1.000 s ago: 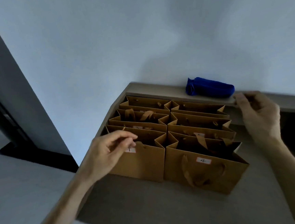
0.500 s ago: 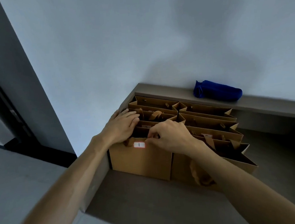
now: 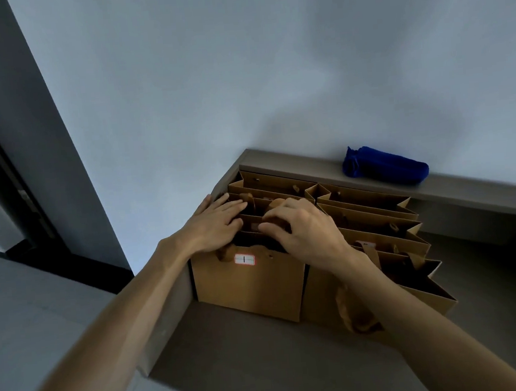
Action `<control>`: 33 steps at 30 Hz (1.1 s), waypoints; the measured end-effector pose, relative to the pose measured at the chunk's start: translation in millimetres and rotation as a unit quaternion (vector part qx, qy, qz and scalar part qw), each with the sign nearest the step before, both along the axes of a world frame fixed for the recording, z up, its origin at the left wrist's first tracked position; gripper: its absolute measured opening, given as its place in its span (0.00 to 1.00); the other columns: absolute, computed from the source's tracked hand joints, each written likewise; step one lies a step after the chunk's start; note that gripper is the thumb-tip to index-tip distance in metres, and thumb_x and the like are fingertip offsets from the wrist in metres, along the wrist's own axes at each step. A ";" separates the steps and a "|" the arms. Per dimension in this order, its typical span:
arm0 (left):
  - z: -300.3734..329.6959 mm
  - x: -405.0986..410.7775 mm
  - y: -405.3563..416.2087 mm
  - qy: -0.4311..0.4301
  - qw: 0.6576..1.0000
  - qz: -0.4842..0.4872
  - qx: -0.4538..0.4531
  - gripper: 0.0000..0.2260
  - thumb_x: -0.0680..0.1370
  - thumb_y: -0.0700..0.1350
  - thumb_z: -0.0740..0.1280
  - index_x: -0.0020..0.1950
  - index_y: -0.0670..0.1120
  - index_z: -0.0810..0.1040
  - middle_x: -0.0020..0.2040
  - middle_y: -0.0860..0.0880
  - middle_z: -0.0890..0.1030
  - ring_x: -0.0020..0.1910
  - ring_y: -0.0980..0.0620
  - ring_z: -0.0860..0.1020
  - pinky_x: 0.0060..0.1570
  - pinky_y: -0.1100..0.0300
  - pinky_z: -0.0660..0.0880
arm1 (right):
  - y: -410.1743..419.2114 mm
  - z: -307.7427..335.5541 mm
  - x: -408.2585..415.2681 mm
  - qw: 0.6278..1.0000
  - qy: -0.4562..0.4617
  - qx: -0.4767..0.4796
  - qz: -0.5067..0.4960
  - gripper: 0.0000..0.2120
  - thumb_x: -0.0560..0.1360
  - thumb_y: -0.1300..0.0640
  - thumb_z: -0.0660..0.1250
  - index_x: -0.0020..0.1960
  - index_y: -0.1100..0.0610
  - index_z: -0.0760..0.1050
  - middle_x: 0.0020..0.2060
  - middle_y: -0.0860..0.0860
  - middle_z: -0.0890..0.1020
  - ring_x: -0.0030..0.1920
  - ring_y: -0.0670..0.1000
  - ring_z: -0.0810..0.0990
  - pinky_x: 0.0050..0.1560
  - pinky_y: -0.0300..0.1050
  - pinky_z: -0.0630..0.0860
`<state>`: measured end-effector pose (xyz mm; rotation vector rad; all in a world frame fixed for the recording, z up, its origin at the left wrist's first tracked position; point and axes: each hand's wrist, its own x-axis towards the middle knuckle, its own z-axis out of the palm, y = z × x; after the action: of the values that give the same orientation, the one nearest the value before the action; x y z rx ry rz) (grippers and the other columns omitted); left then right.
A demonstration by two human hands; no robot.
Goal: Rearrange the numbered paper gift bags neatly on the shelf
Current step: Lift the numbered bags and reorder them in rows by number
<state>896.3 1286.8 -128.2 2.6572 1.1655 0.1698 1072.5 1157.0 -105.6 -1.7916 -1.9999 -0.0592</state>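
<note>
A: Brown kraft paper gift bags stand upright in two rows on the grey shelf, packed into its left back corner. What can you read on them?

B: The front bag of the left row has a white sticker with a red border marked "1". Another label shows in the right row, behind the right wrist, but I can't read it.

A: And the hands?

B: The left hand lies flat, fingers spread, on the bag tops in the left row. The right hand is beside it, fingers curled down into the bag openings; what they pinch, I can't tell.

A: Anything inside?

B: Only dark interiors and brown handles. On the ledge behind, to the right, lies a rolled blue cloth pouch.
</note>
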 end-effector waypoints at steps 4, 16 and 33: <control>2.9 -2.3 4.4 -0.012 1.000 0.001 0.006 0.21 0.84 0.51 0.49 0.78 0.54 0.57 0.78 0.55 0.56 0.78 0.58 0.47 0.74 0.58 0.38 | -3.6 -2.7 5.1 0.997 -0.055 -0.052 0.002 0.14 0.81 0.46 0.61 0.62 0.49 0.78 0.60 0.49 0.79 0.57 0.49 0.72 0.55 0.45 0.72; -3.9 5.7 8.5 -0.043 0.999 0.034 0.002 0.24 0.83 0.58 0.42 0.79 0.54 0.52 0.79 0.57 0.49 0.77 0.61 0.40 0.75 0.50 0.36 | -11.4 -14.1 4.7 0.993 -0.089 -0.051 0.063 0.13 0.82 0.48 0.61 0.62 0.47 0.79 0.57 0.46 0.81 0.51 0.47 0.72 0.51 0.42 0.70; -6.5 11.5 9.4 -0.029 0.996 0.010 0.078 0.27 0.81 0.61 0.41 0.79 0.55 0.51 0.79 0.57 0.51 0.77 0.60 0.41 0.76 0.48 0.37 | 33.7 2.8 31.1 0.990 -0.069 -0.096 -0.076 0.19 0.82 0.44 0.58 0.70 0.49 0.72 0.67 0.50 0.74 0.69 0.56 0.67 0.69 0.55 0.66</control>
<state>907.8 1296.2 -134.7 2.7539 1.2072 0.3526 1103.6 1190.6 -102.7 -2.1125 -2.0187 -0.0410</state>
